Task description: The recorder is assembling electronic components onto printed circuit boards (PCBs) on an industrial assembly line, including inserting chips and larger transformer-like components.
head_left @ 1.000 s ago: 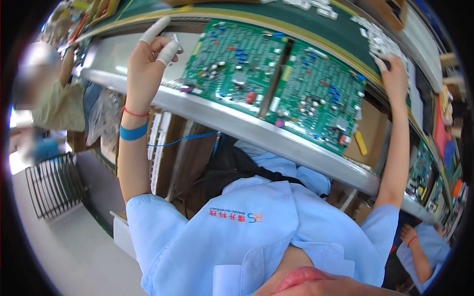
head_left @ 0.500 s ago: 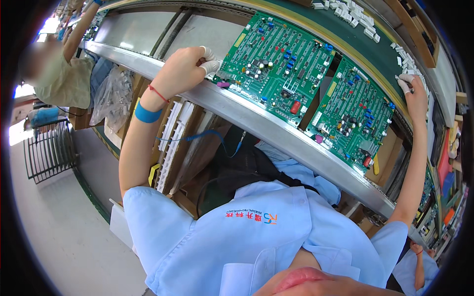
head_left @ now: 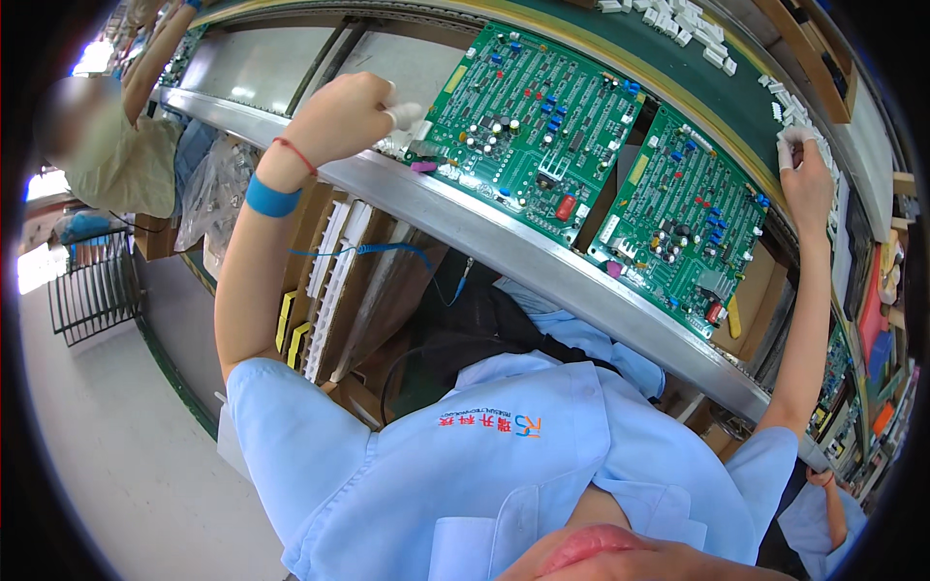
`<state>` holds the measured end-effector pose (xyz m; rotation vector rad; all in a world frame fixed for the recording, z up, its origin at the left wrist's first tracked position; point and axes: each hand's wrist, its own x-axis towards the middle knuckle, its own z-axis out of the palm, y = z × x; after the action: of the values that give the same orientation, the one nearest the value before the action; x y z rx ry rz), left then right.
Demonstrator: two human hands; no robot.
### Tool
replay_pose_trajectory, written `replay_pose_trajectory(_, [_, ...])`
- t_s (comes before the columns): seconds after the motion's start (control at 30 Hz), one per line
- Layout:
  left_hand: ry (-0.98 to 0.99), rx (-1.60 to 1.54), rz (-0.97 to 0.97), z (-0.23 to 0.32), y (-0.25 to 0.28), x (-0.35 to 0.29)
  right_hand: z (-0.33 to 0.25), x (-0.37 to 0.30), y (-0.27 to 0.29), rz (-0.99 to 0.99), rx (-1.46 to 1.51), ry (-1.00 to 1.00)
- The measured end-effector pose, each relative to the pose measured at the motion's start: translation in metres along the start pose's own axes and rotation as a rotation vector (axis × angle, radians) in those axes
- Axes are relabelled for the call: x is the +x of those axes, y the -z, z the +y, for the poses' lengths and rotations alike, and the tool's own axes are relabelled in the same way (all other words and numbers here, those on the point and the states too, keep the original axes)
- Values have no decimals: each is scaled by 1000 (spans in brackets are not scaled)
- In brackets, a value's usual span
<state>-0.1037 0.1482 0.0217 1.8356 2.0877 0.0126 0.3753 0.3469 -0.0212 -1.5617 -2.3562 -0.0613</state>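
Green boards [head_left: 533, 126], upper centre

Metal rail [head_left: 465, 208] crosses mid-frame, boards just beyond it. Left hand [head_left: 349, 116], upper left, curls its fingers just beside the left board [head_left: 523, 150]; whether they grip anything cannot be told. Right hand [head_left: 804, 184], upper right, bends its fingers near white parts [head_left: 790, 103]; its grip is unclear too. Green belt [head_left: 712, 102] lies beyond.

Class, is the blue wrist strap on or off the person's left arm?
On: the blue wrist strap wraps the left forearm, beside a red bracelet.
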Motion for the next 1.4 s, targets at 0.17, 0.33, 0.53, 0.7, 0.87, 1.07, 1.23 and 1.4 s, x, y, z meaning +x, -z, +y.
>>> replay_pose_trajectory(0.17, [53, -220, 98, -24, -25, -4, 13, 16, -15, 70, 516, 48])
replay_pose_trajectory(0.33, [-21, -370, 100, -3, -35, -9, -38, 28, -1, -56, 814, 74])
replay_pose_trajectory(0.53, [-86, -302, 109, 23, -34, -13, -133, 44, 3, 23, 510, 513])
replay_pose_trajectory(0.7, [-238, -290, 137, 49, -47, -10, -175, 47, -11, -100, 444, 436])
replay_pose_trajectory(0.87, [-345, -180, 66, 70, -47, -16, -174, 50, -28, -127, 298, 534])
replay_pose_trajectory(1.07, [-378, -231, 198, 70, -53, -15, -183, 39, -28, -95, 257, 560])
replay_pose_trajectory(1.23, [-329, -169, 90, 72, -45, -14, -191, 38, -28, -86, 114, 573])
replay_pose_trajectory(1.4, [-337, -97, 143, 71, -35, -7, -190, 34, -25, -25, 19, 636])
